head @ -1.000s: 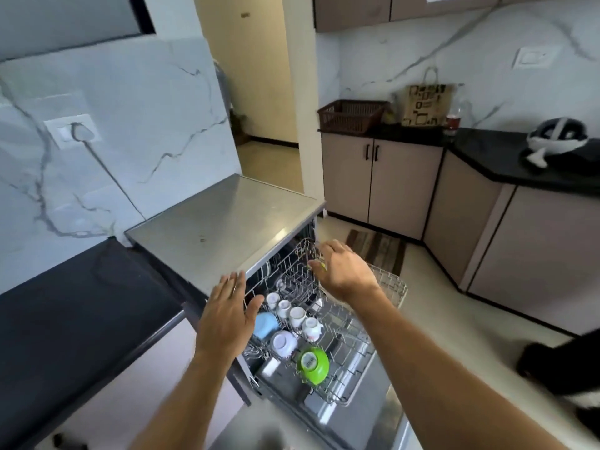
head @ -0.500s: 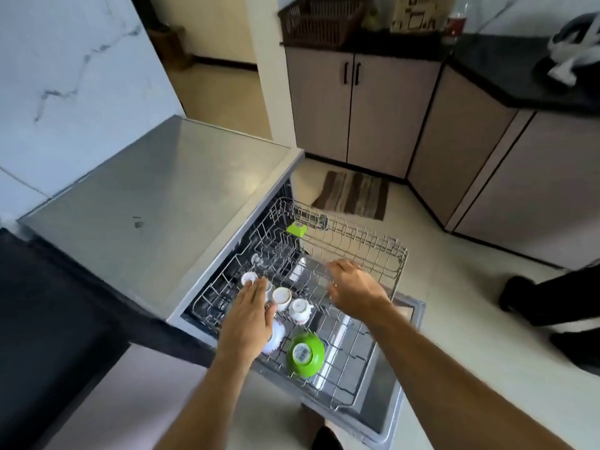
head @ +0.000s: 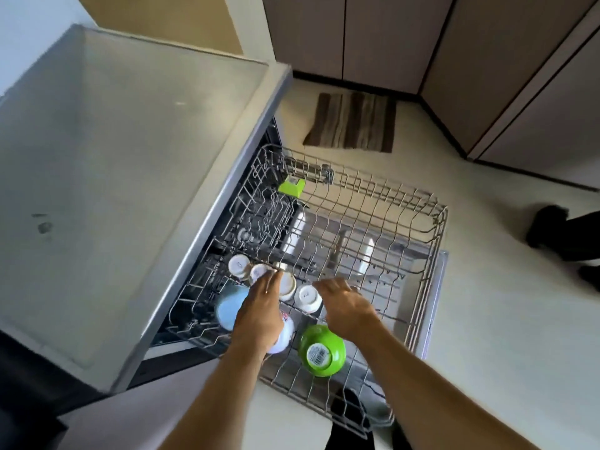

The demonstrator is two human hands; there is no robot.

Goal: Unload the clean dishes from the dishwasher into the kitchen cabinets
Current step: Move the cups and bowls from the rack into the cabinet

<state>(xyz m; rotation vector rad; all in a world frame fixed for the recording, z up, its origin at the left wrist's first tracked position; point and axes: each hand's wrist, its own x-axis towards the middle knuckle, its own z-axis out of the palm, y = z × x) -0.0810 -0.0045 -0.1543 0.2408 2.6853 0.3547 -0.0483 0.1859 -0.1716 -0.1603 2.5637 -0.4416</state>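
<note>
Both hands have dropped onto the white cups (head: 305, 297), each grip's state unclear; bowl label (head: 316, 354) unreadable.

Single head view, looking steeply down, close over pulled-out dishwasher rack (head: 422, 228); floor beyond.

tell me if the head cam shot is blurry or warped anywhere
Head view: motion blur smears the dishwasher top and the near wire rack; wide-angle lens bends the cabinet edges; the green bowl label stays unreadable; both hands look soft.

Bare forearms, sleeveless; hands (head: 259, 315) without gloves.
</note>
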